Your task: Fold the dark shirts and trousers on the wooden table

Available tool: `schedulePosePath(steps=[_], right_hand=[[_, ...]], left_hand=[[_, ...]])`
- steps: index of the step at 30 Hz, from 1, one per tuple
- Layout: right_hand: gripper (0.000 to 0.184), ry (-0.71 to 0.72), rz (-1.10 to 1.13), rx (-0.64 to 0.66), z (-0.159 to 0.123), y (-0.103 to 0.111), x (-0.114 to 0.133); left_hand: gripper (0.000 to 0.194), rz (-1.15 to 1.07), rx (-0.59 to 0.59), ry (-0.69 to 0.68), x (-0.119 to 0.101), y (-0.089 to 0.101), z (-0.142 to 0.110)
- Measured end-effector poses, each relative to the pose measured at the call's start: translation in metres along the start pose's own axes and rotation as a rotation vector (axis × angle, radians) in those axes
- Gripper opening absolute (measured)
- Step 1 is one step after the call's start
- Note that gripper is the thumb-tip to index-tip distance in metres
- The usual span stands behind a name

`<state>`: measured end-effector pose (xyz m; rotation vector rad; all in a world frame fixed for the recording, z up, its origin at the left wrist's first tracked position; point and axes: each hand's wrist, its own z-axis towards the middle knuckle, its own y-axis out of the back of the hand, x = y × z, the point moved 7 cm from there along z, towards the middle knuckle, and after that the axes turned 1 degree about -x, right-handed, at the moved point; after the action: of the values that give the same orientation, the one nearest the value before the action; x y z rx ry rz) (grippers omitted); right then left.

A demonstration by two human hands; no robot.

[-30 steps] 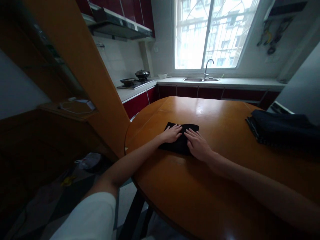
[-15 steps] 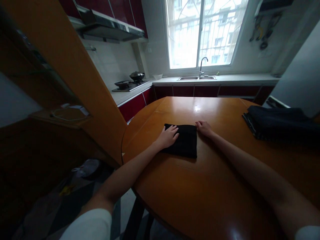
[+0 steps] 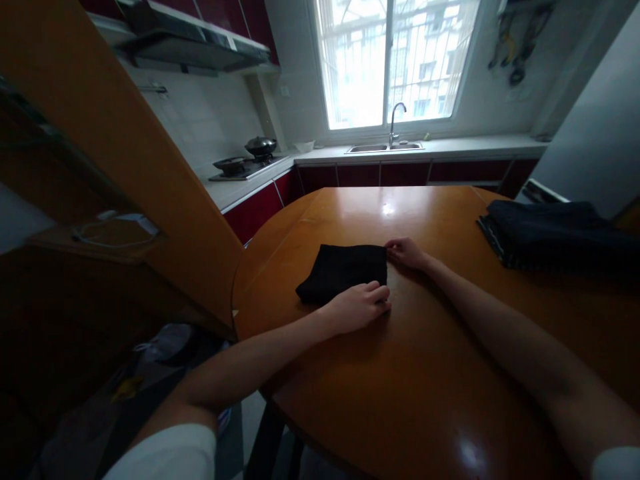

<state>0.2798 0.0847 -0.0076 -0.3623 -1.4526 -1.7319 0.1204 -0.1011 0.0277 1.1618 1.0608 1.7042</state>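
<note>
A small folded black cloth [image 3: 345, 270] lies flat on the round wooden table [image 3: 430, 373]. My left hand [image 3: 359, 307] rests at the cloth's near right corner, fingers curled on its edge. At the far right corner sits my right hand [image 3: 406, 253], its fingers pinching that corner. Both forearms reach across the table toward the cloth.
A stack of dark folded garments [image 3: 550, 233] sits at the table's right edge. Left of the table stands a wooden cabinet panel [image 3: 125, 153]. Behind are a stove with pans [image 3: 245, 163], a sink with tap [image 3: 387, 143] and a bright window [image 3: 395, 60].
My left hand slid from the cloth's left side to its near right corner. My right hand moved from the cloth's top to its far right corner and stays there.
</note>
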Motion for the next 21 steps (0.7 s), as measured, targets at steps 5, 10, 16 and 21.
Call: schedulePosePath(steps=[5, 10, 16, 21], right_hand=[[0.024, 0.034, -0.261, -0.052, 0.008, -0.004, 0.002], [0.028, -0.068, -0.296, -0.131, 0.004, -0.003, 0.008], [0.042, 0.019, -0.236, -0.371, -0.020, -0.018, 0.071], [0.054, -0.001, -0.378, -0.070, -0.030, -0.069, 0.094]], left_hand=[[0.018, 0.037, 0.021, -0.041, -0.008, -0.002, 0.000], [0.022, -0.097, 0.037, 0.004, -0.005, 0.007, 0.005], [0.042, -0.418, -0.160, 0.506, 0.100, 0.011, -0.016], [0.065, -0.464, 0.285, 0.889, 0.168, -0.062, -0.076]])
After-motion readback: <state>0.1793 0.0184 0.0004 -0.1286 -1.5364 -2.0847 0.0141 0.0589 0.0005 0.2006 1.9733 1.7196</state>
